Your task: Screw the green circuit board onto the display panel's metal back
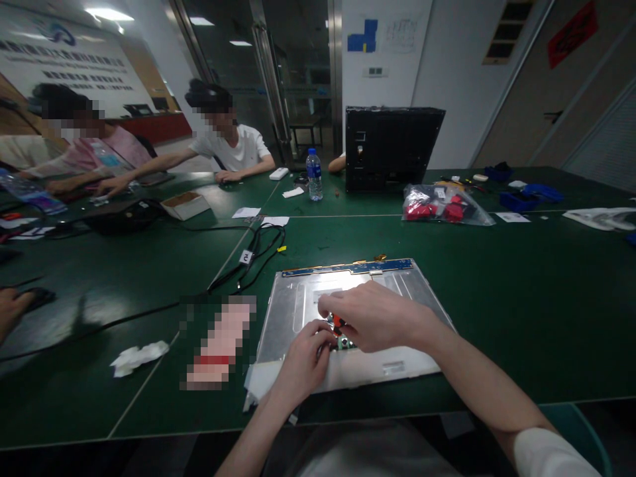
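A flat display panel (283,311) with a silvery metal back lies on the green table in front of me, a blue circuit strip (348,267) along its far edge. Over its middle, my right hand (375,317) is closed around a screwdriver (338,322) with an orange and black handle, mostly covered by the fingers. My left hand (309,358) rests beside it, its fingers curled together at the tool's lower end. Whatever the left fingertips pinch is hidden. Just under both hands, a small green circuit board (344,343) shows on the panel.
Black cables (248,255) run across the table left of the panel. Nearby lie crumpled tissue (139,358) and a blurred pink item (223,341). Farther back stand a water bottle (314,175), a black monitor (392,149) and a plastic bag (444,205). Co-workers sit at the left.
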`<state>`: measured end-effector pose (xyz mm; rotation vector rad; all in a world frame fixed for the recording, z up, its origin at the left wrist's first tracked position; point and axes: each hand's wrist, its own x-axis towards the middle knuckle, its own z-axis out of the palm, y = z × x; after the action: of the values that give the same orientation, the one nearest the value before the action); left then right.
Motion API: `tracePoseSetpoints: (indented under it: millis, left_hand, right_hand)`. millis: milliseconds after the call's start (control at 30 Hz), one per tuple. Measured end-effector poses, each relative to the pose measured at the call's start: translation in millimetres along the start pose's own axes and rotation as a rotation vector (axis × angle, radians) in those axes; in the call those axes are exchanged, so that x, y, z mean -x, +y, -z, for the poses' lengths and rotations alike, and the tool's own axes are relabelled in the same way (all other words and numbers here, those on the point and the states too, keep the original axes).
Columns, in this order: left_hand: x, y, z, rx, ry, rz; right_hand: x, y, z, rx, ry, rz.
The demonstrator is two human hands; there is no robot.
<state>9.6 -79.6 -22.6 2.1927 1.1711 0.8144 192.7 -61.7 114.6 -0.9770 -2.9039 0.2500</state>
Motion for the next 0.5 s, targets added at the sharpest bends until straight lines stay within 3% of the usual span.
tracePoseSetpoints:
  millis: [300, 500]
  left_hand:
    - [1.1, -4.1, -1.8, -0.041, 0.019, -0.044]
    - [0.2, -1.7, -1.4, -0.048, 0.014, -0.019]
  right_hand:
    - [-2.8, -3.3, -1.2, 0.012, 0.037, -0.063]
    - [-4.6, -2.4, -0.2, -0.050, 0.025, -0.006]
